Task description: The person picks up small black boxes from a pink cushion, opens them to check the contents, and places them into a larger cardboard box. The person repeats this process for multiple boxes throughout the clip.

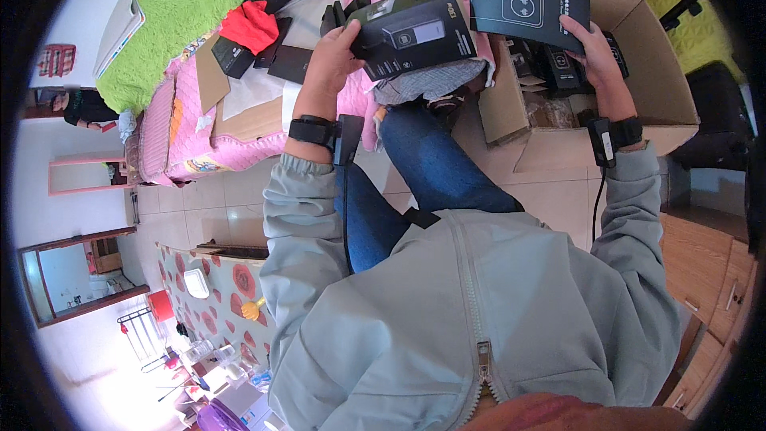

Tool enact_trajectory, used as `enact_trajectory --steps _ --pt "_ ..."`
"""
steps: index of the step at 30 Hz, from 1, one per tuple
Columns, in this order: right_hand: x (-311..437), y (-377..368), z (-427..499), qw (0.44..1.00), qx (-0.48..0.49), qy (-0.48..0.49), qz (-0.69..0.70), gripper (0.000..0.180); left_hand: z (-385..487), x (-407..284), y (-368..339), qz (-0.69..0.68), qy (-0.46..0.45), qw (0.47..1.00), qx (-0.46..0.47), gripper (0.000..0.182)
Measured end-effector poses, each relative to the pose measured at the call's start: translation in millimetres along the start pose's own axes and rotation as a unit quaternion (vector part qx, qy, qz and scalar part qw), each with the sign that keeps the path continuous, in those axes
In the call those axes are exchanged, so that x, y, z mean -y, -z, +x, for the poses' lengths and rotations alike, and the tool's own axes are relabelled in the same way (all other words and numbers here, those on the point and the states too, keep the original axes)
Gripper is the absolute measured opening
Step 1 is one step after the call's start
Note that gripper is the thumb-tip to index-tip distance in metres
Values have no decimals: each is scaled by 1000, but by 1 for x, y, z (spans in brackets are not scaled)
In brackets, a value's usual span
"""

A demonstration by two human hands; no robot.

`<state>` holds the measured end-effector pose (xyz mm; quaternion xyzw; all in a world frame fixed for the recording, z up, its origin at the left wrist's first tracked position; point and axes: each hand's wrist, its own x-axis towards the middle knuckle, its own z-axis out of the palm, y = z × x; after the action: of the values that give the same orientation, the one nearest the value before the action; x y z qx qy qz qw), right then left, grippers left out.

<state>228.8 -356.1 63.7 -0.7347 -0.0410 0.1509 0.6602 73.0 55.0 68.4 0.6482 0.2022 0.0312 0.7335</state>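
My left hand (336, 55) grips the left end of a black product box (413, 33), tilted above the near side of the bed. The box bears a picture of a device, a white label and writing. In my right hand (592, 51) is a thin, flat black printed panel or sleeve (526, 9) with a rounded-square outline. It is held by its right end, over a large open cardboard carton (652, 66). Inside the carton lie several black boxes (559, 66), partly hidden by that hand and the panel. A folded grey cloth (428, 81) shows just below the product box.
A pink quilt (245, 146) on the bed carries opened black boxes (233, 58), a red cloth (251, 27) and cardboard pieces (251, 117). A green fluffy blanket (197, 6) lies behind. Wooden cabinets (694, 263) stand right. Another person (90, 108) is far left. Cables run from both wrist straps.
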Motion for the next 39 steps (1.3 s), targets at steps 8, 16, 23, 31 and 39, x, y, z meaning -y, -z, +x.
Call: enact_trajectory --steps 8,16,23,31,39 --pt "13 -1 -15 999 -21 46 6 60 11 10 -8 161 -122 968 -149 50" --pt "28 -6 -23 999 24 29 -8 67 14 15 -31 8 -191 964 -185 45" --pt "27 5 -18 996 63 -63 -7 61 16 20 -33 4 -204 957 -206 42" --pt "20 11 -7 990 111 -81 -45 62 23 42 -32 -44 -181 963 -194 39" --pt "17 22 11 981 154 -83 -82 67 22 44 -34 -121 -176 960 -182 33"
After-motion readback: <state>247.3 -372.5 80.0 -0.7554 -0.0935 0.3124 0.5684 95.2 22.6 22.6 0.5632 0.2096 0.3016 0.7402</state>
